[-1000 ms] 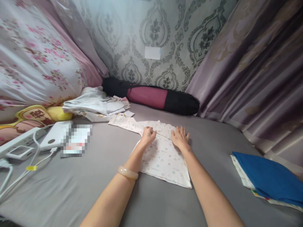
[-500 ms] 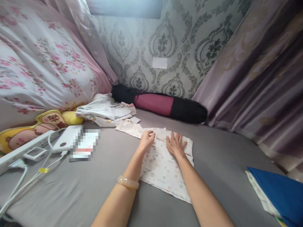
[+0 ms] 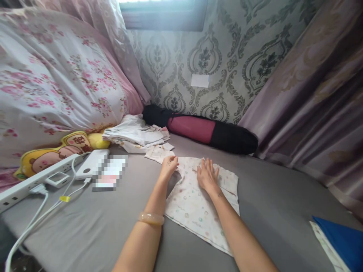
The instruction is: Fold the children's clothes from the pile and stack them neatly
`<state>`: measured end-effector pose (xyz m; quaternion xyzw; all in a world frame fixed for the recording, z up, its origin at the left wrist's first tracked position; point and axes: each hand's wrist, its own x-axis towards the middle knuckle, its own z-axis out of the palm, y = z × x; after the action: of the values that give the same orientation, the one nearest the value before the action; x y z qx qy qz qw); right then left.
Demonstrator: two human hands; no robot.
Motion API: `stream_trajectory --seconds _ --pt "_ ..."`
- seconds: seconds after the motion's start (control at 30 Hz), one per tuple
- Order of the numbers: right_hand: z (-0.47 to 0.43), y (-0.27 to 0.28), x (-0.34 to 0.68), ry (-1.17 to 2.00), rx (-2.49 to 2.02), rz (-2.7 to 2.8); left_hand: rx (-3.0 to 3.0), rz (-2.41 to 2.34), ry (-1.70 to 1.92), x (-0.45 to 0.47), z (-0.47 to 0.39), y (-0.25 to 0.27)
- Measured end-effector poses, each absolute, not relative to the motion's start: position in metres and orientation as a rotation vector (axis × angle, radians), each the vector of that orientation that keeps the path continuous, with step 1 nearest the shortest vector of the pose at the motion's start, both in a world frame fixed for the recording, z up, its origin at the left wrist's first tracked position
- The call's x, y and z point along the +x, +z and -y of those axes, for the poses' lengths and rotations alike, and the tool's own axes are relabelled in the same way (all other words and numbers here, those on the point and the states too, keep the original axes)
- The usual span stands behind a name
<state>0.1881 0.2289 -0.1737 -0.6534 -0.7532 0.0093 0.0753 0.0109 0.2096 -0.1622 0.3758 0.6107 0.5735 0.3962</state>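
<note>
A small white printed shirt (image 3: pixel 193 211) lies spread on the grey sheet, one sleeve (image 3: pixel 157 153) stretched out to the left. At the base of that sleeve my left hand (image 3: pixel 170 166) has its fingers closed on the shirt's cloth, with a bangle on the forearm. My right hand (image 3: pixel 208 175) rests flat on the upper part of the shirt, fingers stretched out. Part of the shirt's right side is hidden under my right forearm.
Folded white clothes (image 3: pixel 136 130) lie in a pile beyond the sleeve. A black and maroon long bag (image 3: pixel 193 128) lies along the wall. At left are a power strip (image 3: pixel 42 179), cables, a white device (image 3: pixel 92 164) and a yellow plush (image 3: pixel 59 153). Blue cloth (image 3: pixel 340 240) lies at right.
My left hand has moved slightly left, closing its fingers on the shirt; the cloth's left side is drawn in and creased. My right hand stays flat. The view has shifted a little.
</note>
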Motion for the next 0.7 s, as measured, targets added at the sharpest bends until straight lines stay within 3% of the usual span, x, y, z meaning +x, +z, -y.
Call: stream_trajectory --seconds 0.7 --pt "-0.232 -0.181 0.161 0.237 -1.853 2.403 0.814 -1.667 1.497 -0.009 -0.215 -0.168"
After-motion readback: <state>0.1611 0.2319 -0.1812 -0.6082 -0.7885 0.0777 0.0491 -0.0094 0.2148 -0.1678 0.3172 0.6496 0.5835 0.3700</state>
